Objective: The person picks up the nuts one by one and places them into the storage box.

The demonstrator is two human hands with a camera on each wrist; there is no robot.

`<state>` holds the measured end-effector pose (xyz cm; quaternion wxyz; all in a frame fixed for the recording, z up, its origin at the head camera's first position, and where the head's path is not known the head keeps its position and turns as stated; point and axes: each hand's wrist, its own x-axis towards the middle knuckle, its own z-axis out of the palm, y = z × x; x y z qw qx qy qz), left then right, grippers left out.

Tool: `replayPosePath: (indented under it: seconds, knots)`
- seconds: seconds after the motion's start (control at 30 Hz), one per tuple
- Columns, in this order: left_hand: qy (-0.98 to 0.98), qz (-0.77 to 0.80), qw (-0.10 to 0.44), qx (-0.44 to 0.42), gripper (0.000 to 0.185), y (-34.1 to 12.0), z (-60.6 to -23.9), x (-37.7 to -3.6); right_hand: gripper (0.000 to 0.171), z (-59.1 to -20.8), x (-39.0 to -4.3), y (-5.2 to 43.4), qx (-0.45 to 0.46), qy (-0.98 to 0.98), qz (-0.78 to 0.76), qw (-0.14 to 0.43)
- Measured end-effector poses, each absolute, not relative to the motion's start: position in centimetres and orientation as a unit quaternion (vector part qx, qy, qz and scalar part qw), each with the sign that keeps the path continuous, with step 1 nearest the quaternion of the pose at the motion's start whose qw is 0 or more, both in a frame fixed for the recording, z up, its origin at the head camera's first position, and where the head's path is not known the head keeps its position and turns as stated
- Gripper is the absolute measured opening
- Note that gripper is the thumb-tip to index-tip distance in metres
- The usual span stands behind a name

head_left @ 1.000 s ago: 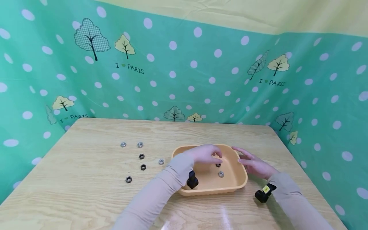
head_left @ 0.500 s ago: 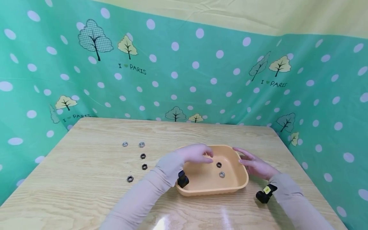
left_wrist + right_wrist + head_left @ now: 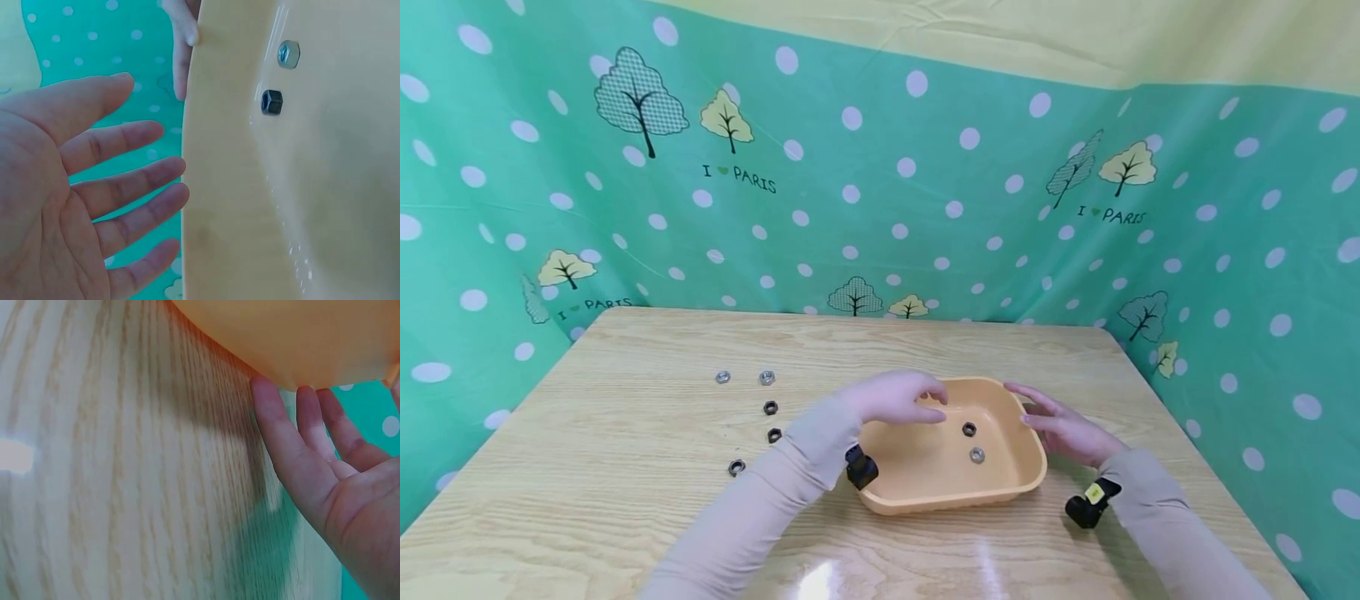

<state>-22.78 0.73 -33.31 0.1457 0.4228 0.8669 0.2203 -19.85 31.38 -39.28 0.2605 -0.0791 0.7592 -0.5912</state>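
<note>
An orange plastic tray (image 3: 947, 502) sits on the wooden table (image 3: 625, 500). Inside it lie a black nut (image 3: 969, 429) and a silver nut (image 3: 977, 455). My left hand (image 3: 897, 396) hovers open over the tray's far left rim and holds nothing. The left wrist view shows its bare palm (image 3: 87, 194) beside the tray (image 3: 225, 187), with the black nut (image 3: 272, 102) and the silver nut (image 3: 288, 54) beyond. My right hand (image 3: 1058, 427) lies with straight fingers against the tray's right wall. In the right wrist view its fingertips (image 3: 269, 400) touch the tray (image 3: 300, 337).
Loose nuts lie on the table left of the tray: two silver ones (image 3: 722, 377) (image 3: 767, 377) and three black ones (image 3: 771, 407) (image 3: 774, 435) (image 3: 737, 467). A green dotted curtain (image 3: 880, 208) closes the back and sides. Black wrist cameras (image 3: 1086, 504) ride on both sleeves.
My left hand has drawn back leftward from over the tray's middle to its left rim. The right hand and the tray have stayed put.
</note>
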Motion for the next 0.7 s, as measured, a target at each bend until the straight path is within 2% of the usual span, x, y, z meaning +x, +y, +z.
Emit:
replayPosePath:
  seconds: [0.7]
  knots:
    - [0.878,0.278,0.111,0.374,0.054,-6.1,-33.1,-21.4,0.066,-39.5,-19.7,31.5,-0.059,0.763,-0.593,0.252]
